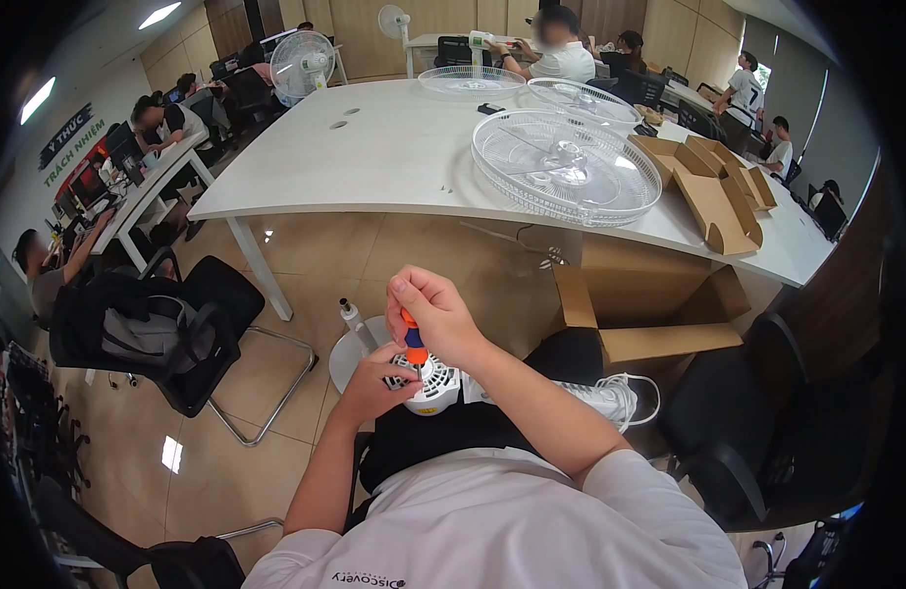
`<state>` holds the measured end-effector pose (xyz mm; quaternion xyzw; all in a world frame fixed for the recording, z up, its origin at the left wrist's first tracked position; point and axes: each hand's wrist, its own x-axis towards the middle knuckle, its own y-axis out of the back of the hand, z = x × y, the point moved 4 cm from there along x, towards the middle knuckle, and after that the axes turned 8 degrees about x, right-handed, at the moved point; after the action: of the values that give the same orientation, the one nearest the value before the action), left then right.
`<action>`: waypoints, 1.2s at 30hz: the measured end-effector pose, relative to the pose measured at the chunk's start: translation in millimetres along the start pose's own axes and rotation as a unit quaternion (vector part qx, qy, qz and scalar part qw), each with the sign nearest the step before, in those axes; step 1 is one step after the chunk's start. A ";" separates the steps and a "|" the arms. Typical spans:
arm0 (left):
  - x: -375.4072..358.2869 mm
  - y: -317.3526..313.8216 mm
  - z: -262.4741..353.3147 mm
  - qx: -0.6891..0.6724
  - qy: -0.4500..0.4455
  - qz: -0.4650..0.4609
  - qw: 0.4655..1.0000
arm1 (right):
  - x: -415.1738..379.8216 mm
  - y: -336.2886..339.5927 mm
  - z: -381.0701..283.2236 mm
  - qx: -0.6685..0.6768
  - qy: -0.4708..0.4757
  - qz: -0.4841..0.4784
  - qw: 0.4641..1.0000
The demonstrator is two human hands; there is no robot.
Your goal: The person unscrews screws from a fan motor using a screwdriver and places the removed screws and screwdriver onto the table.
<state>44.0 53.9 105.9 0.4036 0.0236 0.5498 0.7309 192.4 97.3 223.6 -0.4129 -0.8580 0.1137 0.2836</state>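
Note:
My right hand is wrapped round the handle of an orange and blue screwdriver, held upright with its shaft pointing down. Under it, a white fan motor housing with a slotted cover rests on my lap. My left hand grips the left side of that housing, its fingers close to the screwdriver shaft. Whether those fingers also pinch a screw is too small to tell. Just beyond my left hand stands a white fan pole on a round white base, partly hidden by my arm.
On the white table ahead lie a large clear fan grille, further grilles and opened cardboard pieces. An open cardboard box stands right of my knees. A black chair with a bag is at left; another chair at right. People sit farther back.

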 end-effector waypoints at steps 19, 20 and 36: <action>-5.2 -1.1 -17.6 -0.061 0.009 -0.027 0.998 | -2.4 -0.5 16.7 -0.013 0.019 0.045 0.999; -5.7 -2.0 -19.6 -0.061 0.009 -0.027 0.998 | -2.2 0.9 16.9 -0.024 0.033 0.063 0.997; -7.1 -2.9 -16.6 -0.072 0.002 -0.019 0.997 | -13.2 -0.6 14.4 -0.029 0.038 0.064 0.997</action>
<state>35.5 57.2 90.1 0.3487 -0.0072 0.5368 0.7682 190.2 87.4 206.9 -0.4794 -0.8213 0.0909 0.2954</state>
